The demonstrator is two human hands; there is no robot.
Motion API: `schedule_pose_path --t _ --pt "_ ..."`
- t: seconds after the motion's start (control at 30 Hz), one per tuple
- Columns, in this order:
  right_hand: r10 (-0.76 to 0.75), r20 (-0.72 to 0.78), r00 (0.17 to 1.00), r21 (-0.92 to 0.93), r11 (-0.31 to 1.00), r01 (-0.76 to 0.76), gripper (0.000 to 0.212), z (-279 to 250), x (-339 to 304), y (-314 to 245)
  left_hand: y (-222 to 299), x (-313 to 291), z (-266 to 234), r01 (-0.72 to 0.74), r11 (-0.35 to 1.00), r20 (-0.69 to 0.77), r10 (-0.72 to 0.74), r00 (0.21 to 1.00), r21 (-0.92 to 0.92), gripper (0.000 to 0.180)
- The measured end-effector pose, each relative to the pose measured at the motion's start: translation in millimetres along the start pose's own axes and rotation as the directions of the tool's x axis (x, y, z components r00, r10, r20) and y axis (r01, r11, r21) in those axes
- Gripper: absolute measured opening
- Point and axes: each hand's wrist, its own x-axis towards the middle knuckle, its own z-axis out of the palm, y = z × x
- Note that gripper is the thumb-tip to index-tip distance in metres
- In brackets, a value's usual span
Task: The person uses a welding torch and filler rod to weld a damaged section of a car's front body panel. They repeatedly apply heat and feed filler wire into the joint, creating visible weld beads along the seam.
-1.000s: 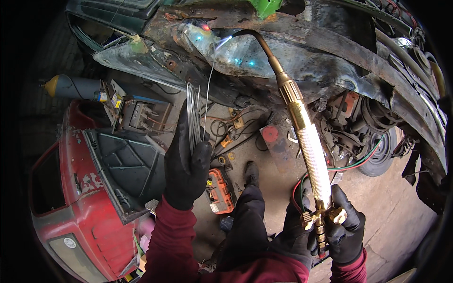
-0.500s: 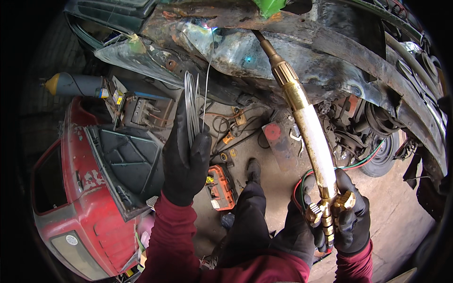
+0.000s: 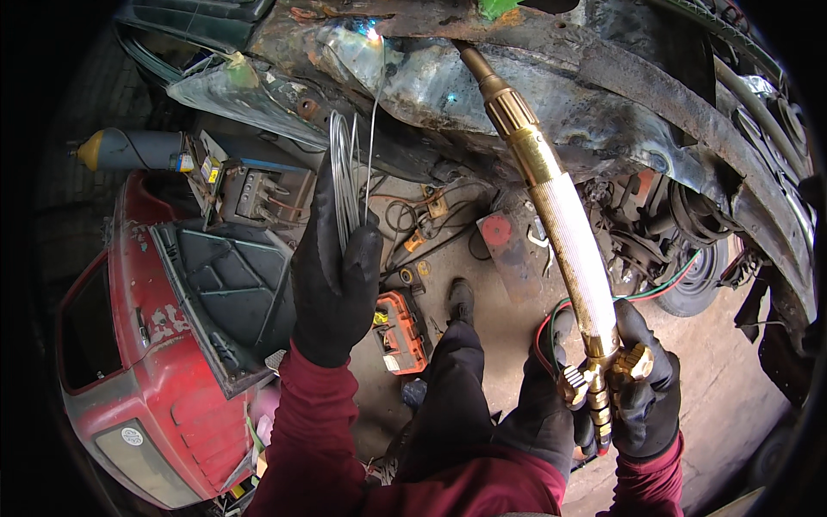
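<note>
My black-gloved left hand (image 3: pixel 332 293) is closed around a bundle of thin bent metal wire (image 3: pixel 343 185). One strand runs up from it to a small bright glow (image 3: pixel 373 34) on the car body panel (image 3: pixel 422 82). My right hand (image 3: pixel 646 396), gloved too, grips the base of a brass gas torch (image 3: pixel 573 237), at its valve knobs (image 3: pixel 635 362). The torch slants up and left to the rusty beam (image 3: pixel 594 65), where its front end passes out of sight. Red and green hoses (image 3: pixel 547 332) show beside the right hand.
A red vehicle cab (image 3: pixel 164 362) and a dark panel (image 3: pixel 228 293) lie at left. Behind them are a gas cylinder (image 3: pixel 129 151) and a metal box with terminals (image 3: pixel 258 194). An orange toolbox (image 3: pixel 403 332), cables (image 3: pixel 413 215) and a wheel (image 3: pixel 693 280) are on the floor.
The torch's front end and the wire have shifted slightly left and up in the picture. The glow at the panel looks larger and brighter. Both hands keep their hold.
</note>
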Motion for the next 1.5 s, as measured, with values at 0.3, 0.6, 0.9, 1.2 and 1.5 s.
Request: schedule_pose_path --t 0.3,0.6,0.9,1.2,1.5 --pt "0.001 -0.031 1.0 0.019 1.0 -0.001 0.107 3.2 0.8 -0.3 2.9 3.2 5.2 -0.019 0.999 -0.062 0.017 0.998 -0.028 0.039" --pt "-0.002 -0.052 0.999 0.032 0.999 0.003 0.107 6.8 1.8 -1.1 1.4 3.7 5.2 0.062 0.996 -0.055 -0.066 0.996 -0.063 0.047" --pt "0.003 -0.046 0.999 0.042 0.999 -0.001 0.103 6.0 2.9 -1.5 7.1 12.1 8.3 -0.065 0.998 -0.107 0.066 0.992 0.013 0.031" --pt "-0.074 -0.026 0.997 0.09 0.993 0.076 0.092 3.8 2.2 4.7 -3.1 12.0 8.3 -0.19 0.968 -0.101 0.208 0.973 0.163 0.029" --pt "-0.118 0.015 0.993 0.051 0.992 0.117 0.08 2.0 3.8 6.2 12.4 7.0 5.8 0.141 0.977 -0.051 -0.15 0.987 -0.159 0.042"
